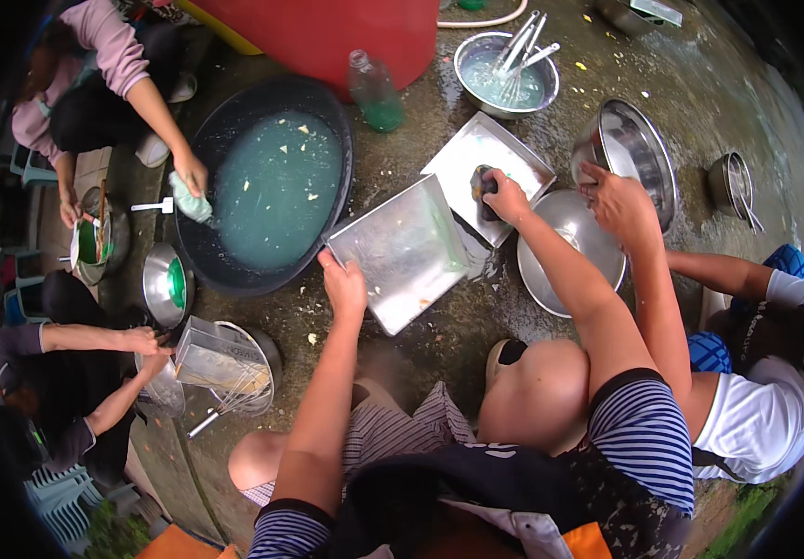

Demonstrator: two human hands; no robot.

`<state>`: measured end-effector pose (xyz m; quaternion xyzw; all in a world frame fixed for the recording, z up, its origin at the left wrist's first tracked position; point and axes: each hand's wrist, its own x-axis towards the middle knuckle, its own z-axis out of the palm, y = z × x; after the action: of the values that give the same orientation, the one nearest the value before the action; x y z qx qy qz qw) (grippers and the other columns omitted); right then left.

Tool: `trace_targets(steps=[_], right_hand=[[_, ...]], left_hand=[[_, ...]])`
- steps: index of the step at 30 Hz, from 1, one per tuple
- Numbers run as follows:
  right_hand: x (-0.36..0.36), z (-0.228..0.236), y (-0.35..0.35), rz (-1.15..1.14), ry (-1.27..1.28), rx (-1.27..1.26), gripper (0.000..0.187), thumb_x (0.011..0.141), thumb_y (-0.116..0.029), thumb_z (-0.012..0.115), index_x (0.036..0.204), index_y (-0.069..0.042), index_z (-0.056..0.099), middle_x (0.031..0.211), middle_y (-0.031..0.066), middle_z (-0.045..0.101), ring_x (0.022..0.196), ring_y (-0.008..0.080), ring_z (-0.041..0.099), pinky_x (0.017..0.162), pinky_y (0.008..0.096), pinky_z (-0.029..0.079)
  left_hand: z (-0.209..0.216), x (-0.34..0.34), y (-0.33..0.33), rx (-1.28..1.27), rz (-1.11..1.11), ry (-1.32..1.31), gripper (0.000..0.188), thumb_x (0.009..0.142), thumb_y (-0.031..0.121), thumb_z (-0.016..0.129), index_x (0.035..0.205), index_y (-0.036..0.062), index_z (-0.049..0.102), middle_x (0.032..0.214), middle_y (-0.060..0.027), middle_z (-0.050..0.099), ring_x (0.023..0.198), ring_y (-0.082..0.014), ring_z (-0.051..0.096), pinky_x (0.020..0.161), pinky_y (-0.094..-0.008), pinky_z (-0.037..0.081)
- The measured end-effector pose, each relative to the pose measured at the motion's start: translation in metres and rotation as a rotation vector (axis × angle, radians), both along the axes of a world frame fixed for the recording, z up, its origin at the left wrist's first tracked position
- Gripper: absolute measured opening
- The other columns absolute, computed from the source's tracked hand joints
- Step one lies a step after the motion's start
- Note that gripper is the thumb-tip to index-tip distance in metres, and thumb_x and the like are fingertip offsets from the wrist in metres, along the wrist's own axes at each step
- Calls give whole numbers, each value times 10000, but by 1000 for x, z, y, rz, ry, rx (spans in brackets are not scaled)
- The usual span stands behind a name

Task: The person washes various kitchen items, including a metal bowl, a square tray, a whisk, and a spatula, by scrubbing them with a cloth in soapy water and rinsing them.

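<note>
Metal pan (402,256), likely light, stiff, slippery, best rim-held: your left hand (344,285) clasps it, your right hand (508,196) a dark pad (483,186).

Navy-and-white stripes are worn on the sleeves (642,440), fine pale lines on the grey-brown shorts (393,433), pink on one co-worker's top (111,42), white on another's shirt (756,424). Black is shown by the tub (206,144), milky blue-green by its water (276,210), red by the container (327,37), silver by the pan (402,252), green by the bottle (379,101).

Outdoor washing area, wet concrete (747,79), water-filled tub (199,244), grass (747,522)
</note>
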<state>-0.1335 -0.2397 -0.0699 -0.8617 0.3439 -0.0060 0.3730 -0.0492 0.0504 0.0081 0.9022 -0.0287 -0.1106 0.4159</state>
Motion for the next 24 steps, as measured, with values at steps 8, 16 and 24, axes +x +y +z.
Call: trace_targets(steps=[8, 16, 24], right_hand=[[2, 24, 3, -323, -536, 510, 587, 616, -8, 597, 1171, -68, 413, 809, 93, 570, 724, 163, 552, 686, 269, 442], [-12, 127, 36, -120, -938, 116, 459, 697, -20, 581, 1141, -36, 462, 1000, 87, 513, 893, 150, 513, 794, 266, 408], [31, 117, 125, 575, -649, -146, 418, 707, -99, 566, 1115, -76, 476, 1068, 142, 468, 942, 298, 478, 818, 370, 400]], left_hand=[[25, -3, -24, -249, -311, -599, 384, 684, -118, 389, 1052, -13, 360, 951, -179, 444, 926, -303, 455, 847, -333, 349], [50, 25, -35, -487, -2, -386, 409, 743, -108, 372, 1135, -7, 310, 1106, -136, 414, 1007, -228, 417, 909, -310, 292], [47, 17, -67, -911, 239, 34, 408, 909, 169, 342, 1296, 163, 212, 1258, -156, 306, 1083, -232, 376, 919, -343, 305]])
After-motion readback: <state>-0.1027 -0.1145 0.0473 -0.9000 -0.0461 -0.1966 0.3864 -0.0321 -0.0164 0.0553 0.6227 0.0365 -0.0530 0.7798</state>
